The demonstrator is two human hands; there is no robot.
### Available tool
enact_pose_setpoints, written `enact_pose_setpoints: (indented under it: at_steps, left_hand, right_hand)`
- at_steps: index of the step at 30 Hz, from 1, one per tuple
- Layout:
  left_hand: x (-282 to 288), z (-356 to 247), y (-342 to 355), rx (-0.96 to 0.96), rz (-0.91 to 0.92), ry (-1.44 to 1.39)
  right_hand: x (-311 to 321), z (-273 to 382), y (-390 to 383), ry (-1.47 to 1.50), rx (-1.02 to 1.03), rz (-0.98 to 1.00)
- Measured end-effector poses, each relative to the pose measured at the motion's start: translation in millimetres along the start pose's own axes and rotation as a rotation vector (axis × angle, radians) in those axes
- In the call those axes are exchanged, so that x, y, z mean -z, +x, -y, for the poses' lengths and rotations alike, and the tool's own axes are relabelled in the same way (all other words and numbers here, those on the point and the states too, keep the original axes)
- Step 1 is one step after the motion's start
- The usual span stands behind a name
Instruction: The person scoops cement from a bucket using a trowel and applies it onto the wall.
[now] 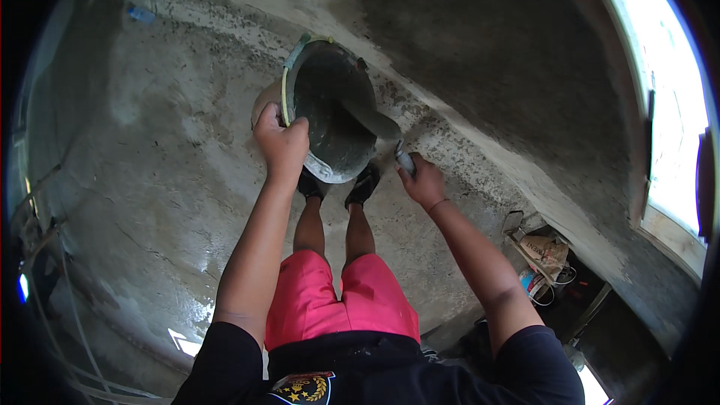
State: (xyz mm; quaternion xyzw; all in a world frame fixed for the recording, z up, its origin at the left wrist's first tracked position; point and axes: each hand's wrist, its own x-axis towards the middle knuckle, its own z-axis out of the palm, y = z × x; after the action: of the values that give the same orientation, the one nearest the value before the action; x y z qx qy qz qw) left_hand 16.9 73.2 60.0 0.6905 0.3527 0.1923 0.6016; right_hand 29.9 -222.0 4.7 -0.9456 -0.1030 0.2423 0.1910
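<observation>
A bucket (pixel 324 169) with grey, mortar-smeared walls stands in front of my feet, its mouth toward me. My left hand (pixel 282 141) is closed on its left rim, where a pale yellow handle (pixel 285 90) runs along the edge. In my right hand (pixel 424 181) is the grey grip of a trowel (pixel 375 120). The trowel's blade reaches over the bucket's right rim into its mouth. Dark grey wet mortar (pixel 322 97) seems to coat the inside; how much lies at the bottom I cannot tell.
A plastered wall (pixel 525 90) rises close on the right, with a bright window opening (pixel 675 90). A paper sack (pixel 546 253) and other items lie by its foot at lower right. On the rough concrete floor (pixel 172 150), a plastic bottle (pixel 141 14) lies far left.
</observation>
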Motion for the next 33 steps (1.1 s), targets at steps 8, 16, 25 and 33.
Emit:
enact_pose_setpoints:
  at_steps: [8, 16, 25, 33]
  left_hand:
    - [-10, 44, 24, 0.054, 0.051, 0.056]
    - [-10, 66, 49, 0.055, 0.036, 0.05]
    - [3, 85, 63, 0.007, -0.036, 0.017]
    - [30, 102, 59, 0.078, -0.035, 0.002]
  right_hand:
    - [-23, -14, 65, -0.014, 0.003, 0.02]
    - [-22, -21, 98, -0.081, 0.042, -0.003]
    - [-27, -61, 147, -0.151, 0.024, -0.034]
    - [-28, -45, 203, -0.291, -0.052, 0.193]
